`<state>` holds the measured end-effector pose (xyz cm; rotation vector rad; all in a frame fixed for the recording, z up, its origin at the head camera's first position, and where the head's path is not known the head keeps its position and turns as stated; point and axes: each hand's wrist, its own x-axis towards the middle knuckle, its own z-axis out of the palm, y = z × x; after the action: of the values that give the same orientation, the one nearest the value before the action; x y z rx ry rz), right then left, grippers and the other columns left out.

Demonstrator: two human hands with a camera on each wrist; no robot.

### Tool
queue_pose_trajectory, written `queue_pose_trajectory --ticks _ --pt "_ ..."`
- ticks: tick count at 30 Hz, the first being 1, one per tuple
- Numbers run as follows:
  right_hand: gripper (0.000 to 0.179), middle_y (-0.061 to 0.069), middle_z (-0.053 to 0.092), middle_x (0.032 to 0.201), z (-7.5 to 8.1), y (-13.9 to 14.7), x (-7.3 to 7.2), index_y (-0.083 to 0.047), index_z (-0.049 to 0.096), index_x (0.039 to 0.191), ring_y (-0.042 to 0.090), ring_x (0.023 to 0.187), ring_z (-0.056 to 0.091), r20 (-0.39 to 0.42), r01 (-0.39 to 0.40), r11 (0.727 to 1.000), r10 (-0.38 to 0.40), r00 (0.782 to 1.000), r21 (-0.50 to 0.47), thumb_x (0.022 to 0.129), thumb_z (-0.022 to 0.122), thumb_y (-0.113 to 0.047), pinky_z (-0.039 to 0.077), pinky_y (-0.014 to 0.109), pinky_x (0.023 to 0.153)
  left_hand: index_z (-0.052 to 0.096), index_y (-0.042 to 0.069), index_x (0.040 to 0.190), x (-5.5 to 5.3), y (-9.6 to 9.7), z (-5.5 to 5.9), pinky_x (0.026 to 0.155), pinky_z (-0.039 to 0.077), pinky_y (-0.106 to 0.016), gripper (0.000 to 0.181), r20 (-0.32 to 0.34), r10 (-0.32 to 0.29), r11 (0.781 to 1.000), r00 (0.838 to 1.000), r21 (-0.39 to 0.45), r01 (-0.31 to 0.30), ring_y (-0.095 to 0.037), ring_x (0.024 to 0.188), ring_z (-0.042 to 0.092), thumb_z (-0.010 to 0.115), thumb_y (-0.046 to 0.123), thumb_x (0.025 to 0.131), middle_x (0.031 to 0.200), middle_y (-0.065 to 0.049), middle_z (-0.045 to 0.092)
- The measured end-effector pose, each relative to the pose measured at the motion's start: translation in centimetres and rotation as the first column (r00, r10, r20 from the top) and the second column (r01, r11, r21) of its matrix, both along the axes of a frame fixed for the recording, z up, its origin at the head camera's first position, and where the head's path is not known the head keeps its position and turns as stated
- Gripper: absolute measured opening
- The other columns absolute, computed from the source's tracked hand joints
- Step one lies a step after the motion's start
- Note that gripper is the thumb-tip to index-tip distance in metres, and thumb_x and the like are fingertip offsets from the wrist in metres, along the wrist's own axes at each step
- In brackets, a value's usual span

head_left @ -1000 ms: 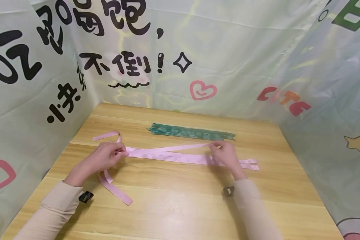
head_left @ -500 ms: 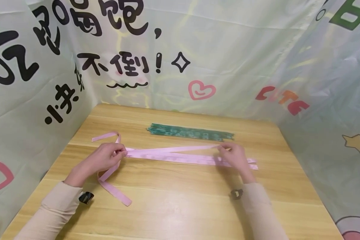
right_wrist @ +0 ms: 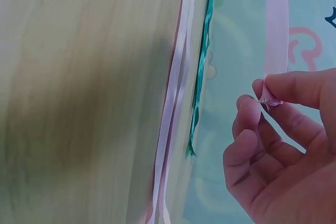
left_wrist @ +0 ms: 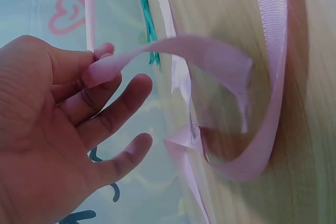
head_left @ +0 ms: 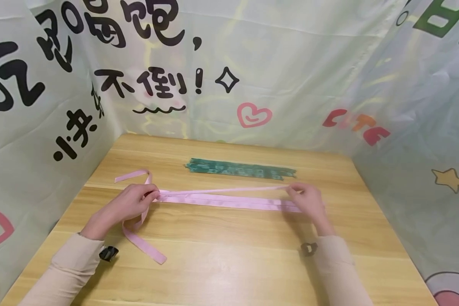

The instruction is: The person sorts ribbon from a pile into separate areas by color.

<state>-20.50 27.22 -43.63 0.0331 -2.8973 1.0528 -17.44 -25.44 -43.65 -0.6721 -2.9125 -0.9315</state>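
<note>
A pink ribbon (head_left: 229, 189) stretches nearly straight between my two hands, raised off the table. My left hand (head_left: 131, 202) pinches it between thumb and index finger, the other fingers spread in the left wrist view. Its loose tail (left_wrist: 210, 59) curls away from that pinch. My right hand (head_left: 307, 206) pinches the ribbon's frayed end (right_wrist: 270, 99) between thumb and fingertips. Below lie more pink ribbons (head_left: 233, 202), flat and side by side on the table, their right ends hidden behind my right hand in the head view.
A bundle of green ribbons (head_left: 241, 169) lies behind the pink ones on the wooden table (head_left: 222, 263). A pink ribbon piece (head_left: 147, 248) trails toward the front beneath my left hand. Printed cloth (head_left: 290, 76) encloses the table at the back and sides.
My right hand has moved to the right with the ribbon end, so the span between my hands is longer and straighter. My left hand has stayed nearly in place.
</note>
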Motion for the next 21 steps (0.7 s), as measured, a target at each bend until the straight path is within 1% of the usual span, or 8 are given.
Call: queue_pose_trajectory --ticks 3,5,11,14,17,21 --pt "0.040 0.025 0.072 0.129 0.1 0.4 0.2 0.001 0.072 0.126 0.041 0.114 0.068 -0.006 0.014 1.000 -0.014 1.000 0.009 0.106 0.061 -0.031 0.053 0.055 0.097 0.071 0.010 0.099 0.0 -0.1 -0.1 0.061 0.038 -0.025 0.015 0.011 0.008 1.000 1.000 -0.003 -0.008 -0.009 0.064 0.045 0.059 0.008 0.106 0.074 0.005 0.054" --pt "0.040 0.026 0.071 0.130 0.1 0.7 0.3 0.002 0.071 0.127 0.042 0.115 0.067 -0.004 0.021 1.000 -0.021 1.000 0.008 0.106 0.061 -0.031 0.053 0.056 0.099 0.071 0.010 0.098 0.0 -0.1 -0.1 0.061 0.038 -0.025 0.015 0.007 0.015 1.000 1.000 -0.005 -0.015 -0.008 0.064 0.044 0.058 0.007 0.106 0.073 0.005 0.053" --pt "0.043 0.028 0.069 0.133 0.4 1.2 0.6 0.002 0.070 0.129 0.043 0.115 0.066 0.026 0.044 0.999 -0.044 0.999 0.002 0.106 0.059 -0.032 0.053 0.056 0.097 0.069 0.009 0.098 -0.1 -0.2 -0.1 0.059 0.038 -0.025 0.016 0.003 0.027 1.000 1.000 -0.006 -0.026 -0.008 0.062 0.044 0.056 0.010 0.108 0.071 0.005 0.052" --pt "0.043 0.029 0.068 0.133 0.4 1.6 0.7 0.004 0.069 0.130 0.044 0.116 0.066 0.023 0.052 0.999 -0.052 0.998 0.003 0.106 0.059 -0.031 0.053 0.057 0.098 0.067 0.008 0.098 -0.1 -0.2 -0.1 0.061 0.038 -0.025 0.017 -0.007 0.040 0.999 0.999 -0.023 -0.040 -0.009 0.063 0.045 0.055 0.010 0.108 0.071 0.004 0.050" --pt "0.044 0.029 0.068 0.133 0.4 2.0 0.7 0.004 0.069 0.129 0.044 0.116 0.066 0.019 0.068 0.998 -0.068 0.998 0.007 0.106 0.059 -0.032 0.053 0.056 0.098 0.064 0.007 0.094 -0.1 -0.3 -0.2 0.060 0.038 -0.025 0.019 -0.023 0.051 0.998 0.998 -0.037 -0.052 -0.010 0.062 0.044 0.053 0.011 0.109 0.069 0.004 0.047" --pt "0.046 0.028 0.069 0.132 0.5 2.4 0.9 0.004 0.070 0.129 0.042 0.113 0.066 0.020 0.084 0.996 -0.084 0.996 0.013 0.107 0.058 -0.035 0.053 0.049 0.093 0.058 0.008 0.087 -0.1 -0.3 -0.2 0.057 0.036 -0.026 0.027 -0.025 0.073 0.996 0.997 -0.043 -0.074 -0.011 0.057 0.040 0.050 0.016 0.111 0.066 0.003 0.041"
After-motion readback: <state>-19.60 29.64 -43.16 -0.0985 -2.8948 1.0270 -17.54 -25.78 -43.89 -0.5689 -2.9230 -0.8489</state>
